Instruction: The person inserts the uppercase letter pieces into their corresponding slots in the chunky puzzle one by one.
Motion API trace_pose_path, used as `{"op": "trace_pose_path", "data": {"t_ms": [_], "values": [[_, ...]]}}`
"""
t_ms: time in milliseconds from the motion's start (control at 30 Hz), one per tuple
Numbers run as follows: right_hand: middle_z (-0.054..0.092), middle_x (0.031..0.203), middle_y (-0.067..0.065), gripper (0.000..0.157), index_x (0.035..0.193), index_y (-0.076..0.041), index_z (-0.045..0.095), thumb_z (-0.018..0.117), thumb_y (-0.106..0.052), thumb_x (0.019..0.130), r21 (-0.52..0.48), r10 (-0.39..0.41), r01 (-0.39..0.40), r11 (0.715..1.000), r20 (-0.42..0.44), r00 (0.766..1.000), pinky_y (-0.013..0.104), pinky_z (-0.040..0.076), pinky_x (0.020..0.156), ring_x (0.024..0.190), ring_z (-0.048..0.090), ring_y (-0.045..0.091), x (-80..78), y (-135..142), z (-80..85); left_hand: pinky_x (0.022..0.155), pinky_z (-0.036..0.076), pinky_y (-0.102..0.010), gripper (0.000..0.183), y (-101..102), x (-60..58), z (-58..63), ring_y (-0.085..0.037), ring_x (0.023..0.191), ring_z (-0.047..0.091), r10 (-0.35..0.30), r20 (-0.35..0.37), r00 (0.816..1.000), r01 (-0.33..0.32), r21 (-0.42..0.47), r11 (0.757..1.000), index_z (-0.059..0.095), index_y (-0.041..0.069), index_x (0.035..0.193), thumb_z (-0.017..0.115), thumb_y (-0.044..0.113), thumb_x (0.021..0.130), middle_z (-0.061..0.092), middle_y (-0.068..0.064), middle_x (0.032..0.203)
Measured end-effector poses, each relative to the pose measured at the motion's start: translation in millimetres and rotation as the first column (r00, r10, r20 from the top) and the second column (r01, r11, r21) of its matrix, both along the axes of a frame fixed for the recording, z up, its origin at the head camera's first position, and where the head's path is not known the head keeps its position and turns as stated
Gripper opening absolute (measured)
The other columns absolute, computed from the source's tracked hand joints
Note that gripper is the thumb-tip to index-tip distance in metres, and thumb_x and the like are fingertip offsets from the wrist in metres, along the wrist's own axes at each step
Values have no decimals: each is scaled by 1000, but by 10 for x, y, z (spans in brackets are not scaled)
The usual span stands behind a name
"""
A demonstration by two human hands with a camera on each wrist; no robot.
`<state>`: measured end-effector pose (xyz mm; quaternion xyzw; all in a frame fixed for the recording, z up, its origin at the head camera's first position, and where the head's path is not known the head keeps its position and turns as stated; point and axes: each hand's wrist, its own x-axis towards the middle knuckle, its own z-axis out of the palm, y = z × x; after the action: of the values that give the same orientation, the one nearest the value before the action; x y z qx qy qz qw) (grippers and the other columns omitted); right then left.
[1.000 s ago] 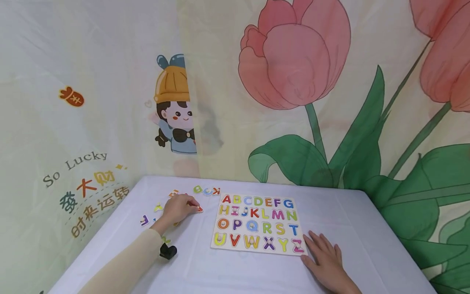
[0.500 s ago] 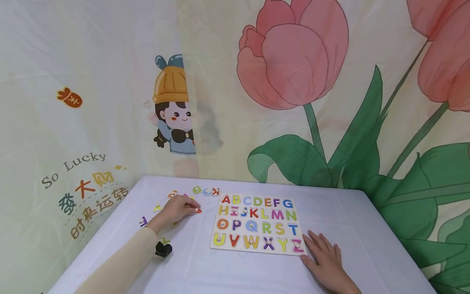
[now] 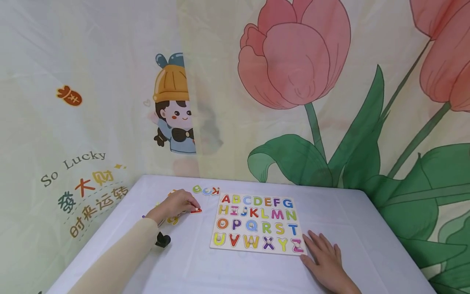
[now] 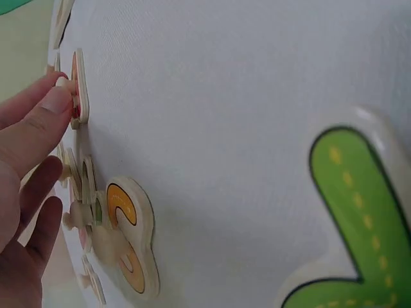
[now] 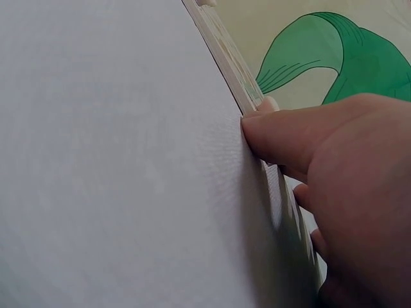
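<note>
The left hand [image 3: 175,205] pinches the pale round knob [image 4: 65,83] of a flat red wooden letter piece [image 3: 196,211], left of the pale rectangular wooden alphabet board [image 3: 260,248]; whether the piece touches the white tablecloth [image 3: 220,273] I cannot tell. The right hand [image 3: 324,258], released with fingers loosely spread, rests at the board's near right corner.

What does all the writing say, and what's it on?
"So Lucky": on the pale cream printed cloth wall
"發大财": on the same wall
"时来运转": on the same wall
"ABCDEFG HIJKLMN OPQRST UVWXYZ": on the white rectangular wooden board
"K": on a loose red wooden letter
Too small, blurred or hidden: other loose wooden letters; sign on red printed pouch
</note>
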<state>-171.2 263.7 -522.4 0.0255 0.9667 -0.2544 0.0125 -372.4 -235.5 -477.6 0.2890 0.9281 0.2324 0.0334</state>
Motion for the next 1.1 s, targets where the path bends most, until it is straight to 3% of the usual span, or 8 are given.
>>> {"op": "trace_pose_path", "data": {"t_ms": [300, 567, 767, 1100], "values": [[27, 171, 24, 76, 159, -5, 46, 70, -44, 99, 5, 2, -2, 1000, -5, 1000, 81, -13, 114, 156, 3, 54, -4, -7, 2, 92, 47, -39, 11, -21, -57, -49, -11, 95, 59, 13, 30, 999, -13, 7, 1000, 84, 33, 101, 81, 25, 95, 70, 19, 94], [26, 172, 23, 75, 160, -5, 46, 70, -42, 99, 12, 0, 0, 1000, -6, 1000, 81, -13, 114, 156, 3, 54, -5, -11, 14, 98, 48, -43, 10, 80, -32, -33, -12, 102, 60, 103, -4, 995, -103, 37, 994, 83, 34, 100, 83, 27, 93, 73, 20, 98], [25, 172, 23, 74, 160, -5, 45, 69, -42, 100, 13, 1, -1, 1000, 3, 1000, 81, -13, 114, 157, 3, 53, -8, -8, 26, 101, 49, -47, 11, 283, -22, -76, -13, 103, 65, 157, -90, 983, -144, 138, 980, 84, 33, 101, 84, 25, 93, 75, 20, 98], [27, 171, 23, 74, 160, -6, 46, 69, -44, 101, 14, 13, -13, 1000, -6, 1000, 82, -12, 114, 156, 5, 54, 9, -4, 36, 94, 50, -44, 10, 810, -13, -134, -17, 100, 66, 304, -100, 947, -277, 219, 936, 85, 28, 99, 86, 24, 91, 76, 9, 99]]}}
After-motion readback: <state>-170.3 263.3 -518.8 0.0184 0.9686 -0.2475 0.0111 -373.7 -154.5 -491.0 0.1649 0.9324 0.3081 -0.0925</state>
